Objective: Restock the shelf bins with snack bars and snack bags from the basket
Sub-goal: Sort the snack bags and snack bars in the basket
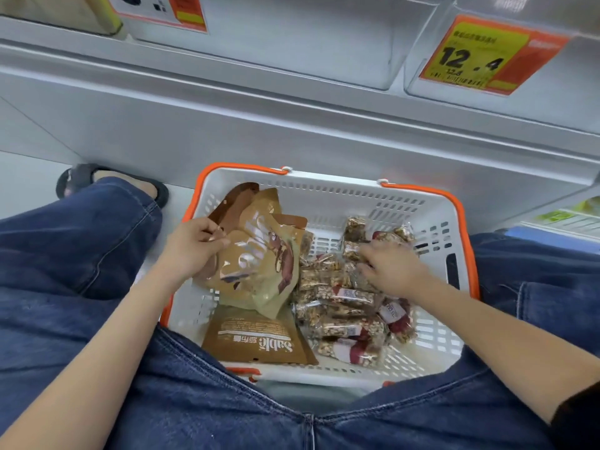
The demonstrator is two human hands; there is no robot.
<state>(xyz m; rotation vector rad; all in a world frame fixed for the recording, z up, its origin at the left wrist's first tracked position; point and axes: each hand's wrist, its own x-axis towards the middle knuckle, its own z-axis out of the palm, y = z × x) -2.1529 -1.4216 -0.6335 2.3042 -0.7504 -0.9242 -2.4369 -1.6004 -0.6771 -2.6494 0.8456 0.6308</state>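
Denim-clad legs (81, 254) are seen on either side of a white basket (328, 190) with orange rim and handles, which is set on the floor against the foot of a grey shelf unit (292, 131). Inside the basket, tan and brown snack bags (259, 264) are heaped toward 9 o'clock, and one more brown bag (256, 339) printed "Sablé" is laid flat at about 7 o'clock. Clear-wrapped snack bars (341, 306) with red labels are piled from the centre out to 3 and 5 o'clock.

The left hand (191, 248) is curled round the edge of the upper snack bags, with thumb and fingers pinched on the packaging. The right hand (389, 264) is laid over the snack bars near 2 o'clock, fingers bent down among them; whether a bar is actually gripped cannot be told, since the fingertips are hidden.

At 1 o'clock in the frame, a yellow-and-orange price tag (480, 56) reading "12.4" is fixed to a white shelf bin (552, 92). A dark sandal (81, 180) is visible at 10 o'clock.
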